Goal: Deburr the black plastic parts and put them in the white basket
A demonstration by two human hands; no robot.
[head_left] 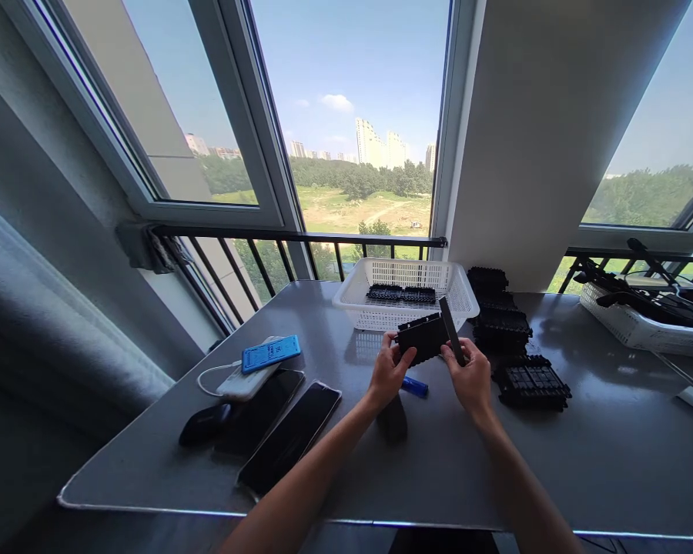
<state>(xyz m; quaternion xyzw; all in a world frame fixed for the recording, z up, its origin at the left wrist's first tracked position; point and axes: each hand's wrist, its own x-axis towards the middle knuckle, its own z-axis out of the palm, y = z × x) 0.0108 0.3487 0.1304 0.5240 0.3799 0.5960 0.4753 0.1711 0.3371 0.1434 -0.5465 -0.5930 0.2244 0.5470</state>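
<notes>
My left hand (390, 371) grips a flat black plastic piece (423, 338) with notched edges, holding it tilted above the table. My right hand (467, 373) pinches a narrow dark strip (451, 331) that stands nearly upright at the piece's right side. Whether the two touch is unclear. Below my hands lie a blue object (414, 386) and a dark block (393, 420), both partly hidden by my left hand and forearm. Just behind is a white basket (369, 317) with black notched pieces (401, 294) inside. More black pieces (532, 380) are stacked to the right of my right hand.
On the left of the grey table (167, 469) are a lit blue-screen phone (270, 353), a white device with a cable, two dark phones (292, 438) and a black mouse (204, 425). Another white basket (629, 323) with black items stands far right. Windows and a railing are behind.
</notes>
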